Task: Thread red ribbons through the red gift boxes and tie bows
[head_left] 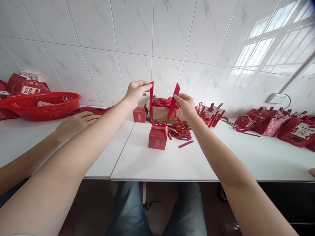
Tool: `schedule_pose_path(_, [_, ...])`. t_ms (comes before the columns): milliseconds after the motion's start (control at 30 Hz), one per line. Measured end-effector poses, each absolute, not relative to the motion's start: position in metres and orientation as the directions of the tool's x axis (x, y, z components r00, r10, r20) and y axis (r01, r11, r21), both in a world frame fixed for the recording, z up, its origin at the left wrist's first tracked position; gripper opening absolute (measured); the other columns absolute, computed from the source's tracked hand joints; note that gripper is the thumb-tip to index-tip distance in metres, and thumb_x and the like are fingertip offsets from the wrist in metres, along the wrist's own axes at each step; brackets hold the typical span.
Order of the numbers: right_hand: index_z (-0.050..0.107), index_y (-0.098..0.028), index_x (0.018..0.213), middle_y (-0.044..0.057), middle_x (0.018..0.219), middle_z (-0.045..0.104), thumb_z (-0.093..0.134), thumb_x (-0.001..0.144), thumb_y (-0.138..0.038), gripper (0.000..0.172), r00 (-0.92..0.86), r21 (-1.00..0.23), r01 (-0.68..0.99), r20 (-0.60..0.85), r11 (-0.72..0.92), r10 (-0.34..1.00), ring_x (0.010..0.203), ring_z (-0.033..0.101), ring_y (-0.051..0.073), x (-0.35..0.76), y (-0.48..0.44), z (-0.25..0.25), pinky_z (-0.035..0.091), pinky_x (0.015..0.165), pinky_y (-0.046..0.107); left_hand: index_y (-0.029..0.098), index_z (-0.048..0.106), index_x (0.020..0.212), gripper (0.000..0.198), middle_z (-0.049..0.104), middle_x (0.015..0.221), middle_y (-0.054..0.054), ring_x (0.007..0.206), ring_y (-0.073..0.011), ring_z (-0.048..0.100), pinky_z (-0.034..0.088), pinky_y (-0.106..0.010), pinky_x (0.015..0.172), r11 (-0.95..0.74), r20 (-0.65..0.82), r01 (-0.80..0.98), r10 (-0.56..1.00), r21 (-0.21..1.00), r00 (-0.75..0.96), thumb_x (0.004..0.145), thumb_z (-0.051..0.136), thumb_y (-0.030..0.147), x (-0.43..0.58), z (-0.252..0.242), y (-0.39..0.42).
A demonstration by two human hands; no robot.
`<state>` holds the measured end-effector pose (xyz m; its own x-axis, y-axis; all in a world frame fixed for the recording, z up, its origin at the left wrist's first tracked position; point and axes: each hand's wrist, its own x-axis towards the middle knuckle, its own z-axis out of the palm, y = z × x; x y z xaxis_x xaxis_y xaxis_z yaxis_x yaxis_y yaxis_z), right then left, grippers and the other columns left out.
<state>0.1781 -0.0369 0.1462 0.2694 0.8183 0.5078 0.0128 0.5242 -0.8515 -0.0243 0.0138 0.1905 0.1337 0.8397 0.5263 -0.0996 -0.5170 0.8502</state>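
Note:
A small red gift box (157, 137) stands upright on the white table in front of me. A red ribbon (171, 106) rises from its top in two strands. My left hand (138, 92) pinches the end of the left strand between thumb and fingers. The end of the right strand is pinched by my right hand (185, 104), its tip sticking up past the fingers. Both strands look taut above the box. How the ribbon runs at the box's top is too small to make out.
Behind stands a cardboard carton (159, 113) of red ribbon, beside another red box (139, 114). Loose red strips (180, 132) lie right of it. A co-worker's hand (76, 124) rests near a red basket (49, 106). Several red gift boxes (273, 123) line the right.

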Motion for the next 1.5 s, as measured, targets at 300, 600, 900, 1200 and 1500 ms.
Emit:
schedule_pose_path(300, [0.070,-0.019,0.077,0.000,0.076,0.070,0.073,0.070,-0.035,0.018,0.253,-0.858,0.004,0.498,0.514,0.830,0.067,0.062,0.010,0.177,-0.034,0.145,0.050,0.065,0.023,0.019,0.069,0.077,0.017,0.066,0.080,-0.001,0.071,-0.0119,0.058,0.041,-0.024,0.062,-0.424,0.473,-0.267,0.867,0.865,0.155,0.064,0.077,0.026,-0.022,0.186,0.020])
schedule_pose_path(600, [0.068,-0.019,0.073,-0.001,0.073,0.068,0.074,0.070,-0.034,0.016,0.249,-0.867,-0.032,0.474,0.497,0.844,0.065,0.061,0.009,0.175,-0.034,0.146,0.049,0.061,0.021,0.021,0.068,0.079,0.020,0.067,0.086,-0.001,0.072,-0.0120,0.058,0.040,-0.023,0.059,-0.400,0.468,-0.312,0.864,0.862,0.184,0.063,0.077,0.028,-0.024,0.182,0.025])
schedule_pose_path(900, [0.066,-0.019,0.072,0.001,0.078,0.071,0.069,0.078,-0.026,0.010,0.221,-0.882,-0.094,0.434,0.462,0.874,0.068,0.065,0.009,0.171,-0.035,0.151,0.054,0.069,0.024,0.019,0.069,0.078,0.014,0.068,0.084,-0.002,0.077,-0.0134,0.061,0.043,-0.025,0.065,-0.469,0.523,-0.250,0.820,0.847,0.233,0.070,0.075,0.029,-0.009,0.187,0.016])
schedule_pose_path(1200, [0.066,-0.019,0.074,0.001,0.075,0.071,0.069,0.078,-0.029,0.012,0.234,-0.887,-0.106,0.417,0.449,0.878,0.066,0.064,0.010,0.165,-0.038,0.151,0.051,0.059,0.021,0.019,0.070,0.079,0.013,0.068,0.083,-0.001,0.079,-0.0135,0.061,0.044,-0.027,0.069,-0.464,0.511,-0.220,0.814,0.858,0.276,0.072,0.075,0.030,0.011,0.188,0.000])
schedule_pose_path(1500, [0.066,-0.017,0.072,0.001,0.068,0.068,0.067,0.076,-0.029,0.012,0.265,-0.877,-0.005,0.461,0.480,0.847,0.061,0.061,0.010,0.154,-0.042,0.151,0.050,0.061,0.024,0.019,0.073,0.080,0.012,0.071,0.085,-0.003,0.086,-0.0173,0.063,0.046,-0.033,0.081,-0.550,0.566,-0.148,0.763,0.822,0.313,0.074,0.075,0.029,0.023,0.191,-0.002])
